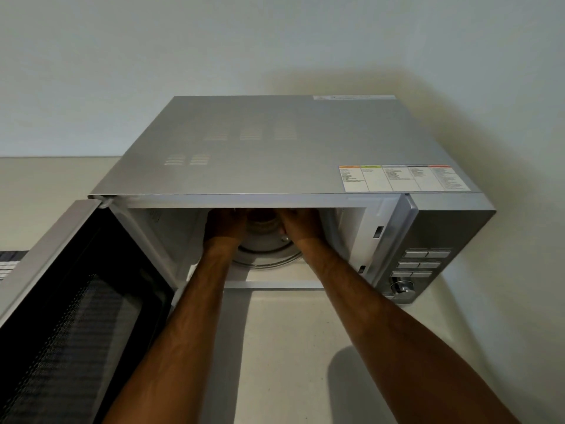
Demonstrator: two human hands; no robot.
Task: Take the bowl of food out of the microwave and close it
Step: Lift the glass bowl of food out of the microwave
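A silver microwave (275, 142) stands on a pale counter against the wall. Its door (76, 301) is swung wide open to the left, dark window facing me. Both my hands reach into the cavity above the glass turntable (266, 255). My left hand (224, 228) and my right hand (301, 226) are cupped on either side of a bowl (263, 220), of which only a dark sliver shows between them under the top edge of the opening. The food in it is hidden.
The control panel with buttons and a metal knob (403, 287) is on the microwave's right front. The pale counter (281, 347) stretches toward me between my forearms. A striped cloth (9, 264) lies at the far left edge.
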